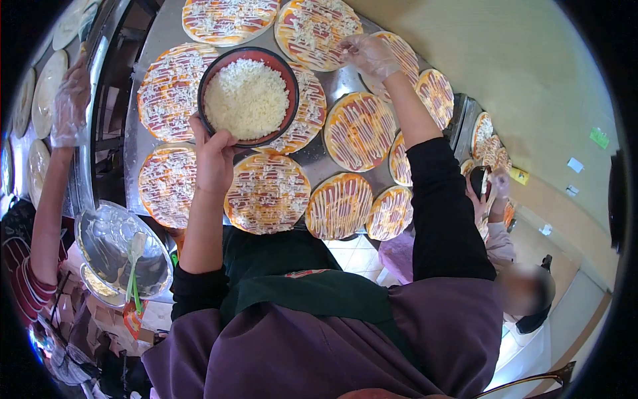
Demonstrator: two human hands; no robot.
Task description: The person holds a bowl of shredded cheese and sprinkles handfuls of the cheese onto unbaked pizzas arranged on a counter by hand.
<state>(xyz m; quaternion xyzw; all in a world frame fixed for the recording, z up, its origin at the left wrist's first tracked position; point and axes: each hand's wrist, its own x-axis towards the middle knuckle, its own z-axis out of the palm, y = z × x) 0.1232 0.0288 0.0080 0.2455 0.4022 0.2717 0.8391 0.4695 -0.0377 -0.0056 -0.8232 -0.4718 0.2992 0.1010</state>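
Observation:
My bare left hand [214, 159] grips the near rim of a round bowl [293, 100], dark outside and reddish inside. White grated cheese [246, 100] fills it. The bowl hangs over the pizzas and hides part of a cheese-strewn pizza [309, 110]. My right hand [371, 56], in a clear plastic glove, is over the right edge of a far pizza [316, 33] with white shreds on it. Its fingers are bunched together, and what is between them cannot be made out. Nearer me lies a pizza [359, 132] with sauce stripes and no white shreds.
Several more striped pizzas [267, 193] cover the metal table [342, 81]. At left, a metal basin [123, 229] holds a green-handled spatula [135, 256]. A co-worker's gloved hand [71, 100] works over dough rounds there. At right, another person holds a dark bowl [480, 181] over pizzas.

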